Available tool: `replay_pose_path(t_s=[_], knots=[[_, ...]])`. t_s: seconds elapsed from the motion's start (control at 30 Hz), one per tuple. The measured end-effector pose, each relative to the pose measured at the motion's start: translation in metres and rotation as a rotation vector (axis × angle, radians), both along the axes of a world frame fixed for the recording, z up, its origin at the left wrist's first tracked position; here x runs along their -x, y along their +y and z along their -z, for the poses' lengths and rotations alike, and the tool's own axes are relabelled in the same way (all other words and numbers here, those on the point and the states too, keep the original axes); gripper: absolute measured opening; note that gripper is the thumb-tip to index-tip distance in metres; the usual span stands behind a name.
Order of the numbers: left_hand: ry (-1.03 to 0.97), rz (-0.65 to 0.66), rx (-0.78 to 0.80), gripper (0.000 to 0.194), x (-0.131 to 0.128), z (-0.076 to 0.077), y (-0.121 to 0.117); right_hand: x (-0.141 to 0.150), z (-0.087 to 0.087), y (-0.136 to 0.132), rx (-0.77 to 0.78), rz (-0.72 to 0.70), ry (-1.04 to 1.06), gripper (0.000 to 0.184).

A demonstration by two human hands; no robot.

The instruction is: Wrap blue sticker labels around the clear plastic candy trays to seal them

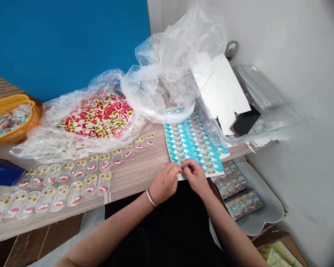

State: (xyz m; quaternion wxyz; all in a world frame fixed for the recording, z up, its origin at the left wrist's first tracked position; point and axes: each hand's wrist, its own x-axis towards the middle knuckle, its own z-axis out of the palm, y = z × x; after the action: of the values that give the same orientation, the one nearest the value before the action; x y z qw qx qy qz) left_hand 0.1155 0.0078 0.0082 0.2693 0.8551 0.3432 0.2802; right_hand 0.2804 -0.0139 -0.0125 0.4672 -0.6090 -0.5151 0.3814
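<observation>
My left hand (166, 181), with a bangle at the wrist, is closed in a pinch at the table's front edge. Fingertip to fingertip with it, my right hand (195, 177) is closed too. Between them is something small, mostly hidden by the fingers; a yellowish bit shows below. Just behind the hands lies a sheet of blue printed stickers (180, 141). To the left, small clear plastic cases (76, 193) stand in two rows, each with yellow eye pieces and a red-and-white mouth piece.
An open plastic bag (100, 115) of loose red, white and yellow pieces lies behind the rows. A yellow basket (30, 111) and a dark blue object (5, 172) are at left. Crumpled clear plastic (180, 48) and white card (222, 92) fill the back right. A grey bin (269, 200) holds filled packs below.
</observation>
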Motion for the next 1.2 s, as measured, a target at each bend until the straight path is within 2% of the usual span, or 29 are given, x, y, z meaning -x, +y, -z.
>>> replay_pose_path(t_s=[0.07, 0.13, 0.23, 0.3, 0.33, 0.4, 0.5, 0.53, 0.6, 0.67, 0.7, 0.73, 0.8, 0.87, 0.93, 1.0, 1.1, 1.2], knots=[[0.127, 0.040, 0.011, 0.035, -0.002, 0.006, 0.005, -0.007, -0.001, 0.002, 0.007, 0.105, 0.220, 0.008], [0.247, 0.079, -0.014, 0.031, -0.003, 0.011, 0.010, -0.017, -0.010, 0.004, -0.037, 0.227, 0.425, 0.007], [0.326, 0.118, -0.027, 0.026, -0.003, 0.012, 0.014, -0.032, -0.037, 0.004, -0.169, 0.363, 0.607, 0.005], [0.281, 0.113, 0.039, 0.026, -0.004, 0.009, 0.014, -0.033, -0.058, 0.001, -0.282, 0.404, 0.585, 0.006], [0.215, 0.104, 0.111, 0.025, -0.005, 0.006, 0.014, -0.030, -0.067, 0.000, -0.337, 0.405, 0.513, 0.006], [-0.039, 0.057, 0.382, 0.022, -0.004, -0.002, 0.012, -0.016, -0.076, 0.002, -0.411, 0.328, 0.239, 0.006], [-0.669, -0.117, 0.919, 0.031, 0.004, -0.016, 0.009, 0.018, -0.074, 0.012, -0.445, 0.018, -0.277, 0.011], [-0.872, -0.196, 1.046, 0.035, 0.009, -0.020, 0.009, 0.031, -0.071, 0.018, -0.451, -0.105, -0.405, 0.012], [-1.159, -0.364, 1.162, 0.031, 0.022, -0.026, 0.010, 0.053, -0.065, 0.032, -0.476, -0.339, -0.542, 0.014], [-1.285, -0.529, 1.183, 0.019, 0.039, -0.026, 0.014, 0.069, -0.062, 0.049, -0.492, -0.536, -0.543, 0.016], [-1.311, -0.610, 1.184, 0.018, 0.048, -0.025, 0.017, 0.074, -0.060, 0.059, -0.488, -0.590, -0.518, 0.017], [-1.322, -0.684, 1.187, 0.019, 0.057, -0.023, 0.020, 0.077, -0.059, 0.071, -0.469, -0.600, -0.499, 0.018], [-1.327, -0.810, 1.176, 0.024, 0.076, -0.020, 0.025, 0.078, -0.054, 0.096, -0.377, -0.520, -0.531, 0.021], [-1.335, -0.899, 1.133, 0.028, 0.093, -0.019, 0.028, 0.076, -0.046, 0.123, -0.262, -0.451, -0.654, 0.038], [-1.352, -0.953, 1.078, 0.028, 0.107, -0.021, 0.029, 0.073, -0.037, 0.146, -0.177, -0.491, -0.775, 0.062], [-1.361, -0.990, 1.031, 0.028, 0.119, -0.023, 0.028, 0.072, -0.029, 0.160, -0.134, -0.558, -0.839, 0.072], [-1.361, -1.016, 0.990, 0.028, 0.131, -0.026, 0.023, 0.070, -0.022, 0.160, -0.123, -0.583, -0.856, 0.070], [-1.350, -1.011, 0.992, 0.029, 0.136, -0.028, 0.017, 0.069, -0.022, 0.136, -0.146, -0.600, -0.831, 0.070]])
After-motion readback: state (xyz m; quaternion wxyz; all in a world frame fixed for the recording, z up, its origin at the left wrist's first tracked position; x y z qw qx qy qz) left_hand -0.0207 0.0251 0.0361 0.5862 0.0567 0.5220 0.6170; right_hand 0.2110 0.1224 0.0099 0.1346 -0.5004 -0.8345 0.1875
